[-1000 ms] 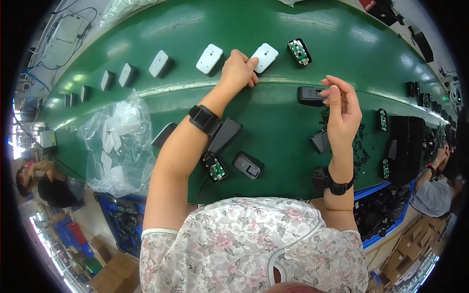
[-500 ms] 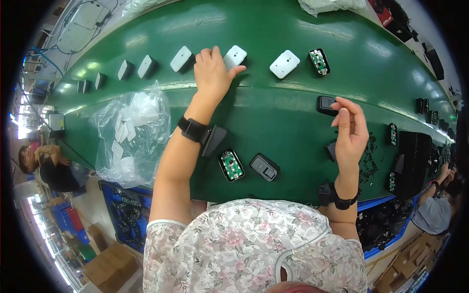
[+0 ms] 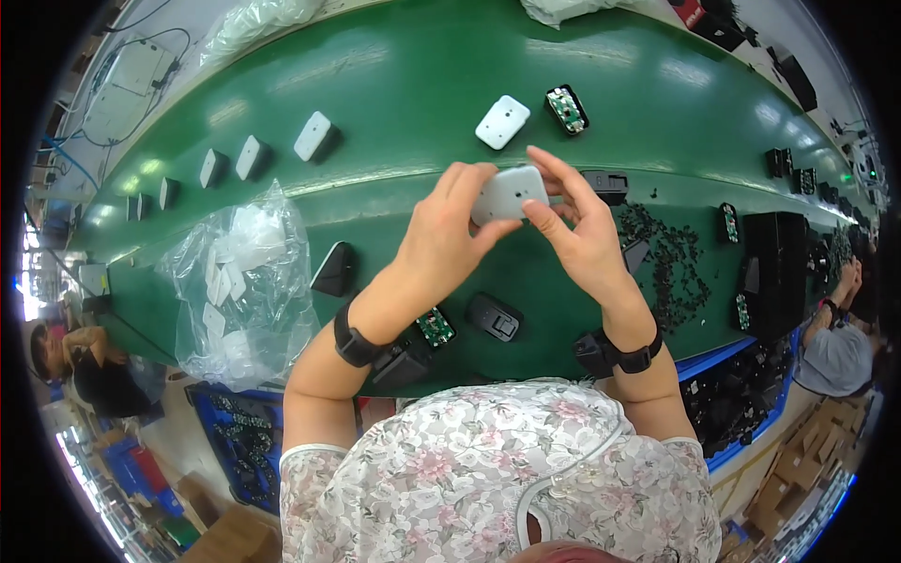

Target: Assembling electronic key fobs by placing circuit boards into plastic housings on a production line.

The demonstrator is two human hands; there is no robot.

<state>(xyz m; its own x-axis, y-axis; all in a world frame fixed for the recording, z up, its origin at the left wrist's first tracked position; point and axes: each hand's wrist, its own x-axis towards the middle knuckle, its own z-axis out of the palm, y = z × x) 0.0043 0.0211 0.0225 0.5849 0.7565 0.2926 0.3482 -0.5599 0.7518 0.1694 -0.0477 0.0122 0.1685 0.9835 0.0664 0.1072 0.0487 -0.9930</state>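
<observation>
Head view: half-curled hands (image 3: 439,225) (image 3: 589,246) hold a white-faced case (image 3: 508,193).

Your left hand (image 3: 441,225) partly hiding the white-faced case (image 3: 513,192), your right hand (image 3: 582,239) overlapping a black case (image 3: 609,185), plastic bag (image 3: 572,8) cropped at the bench (image 3: 413,75)'s far edge, black bits (image 3: 678,293) too small to identify

Pale floral top (image 3: 441,460), black wrist straps (image 3: 355,342)

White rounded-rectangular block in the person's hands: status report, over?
Left hand gripping the white rounded-rectangular block at its left end; right hand at its right. Dark-spotted face showing. In the way: only fingers, partly covering its edges.
</observation>
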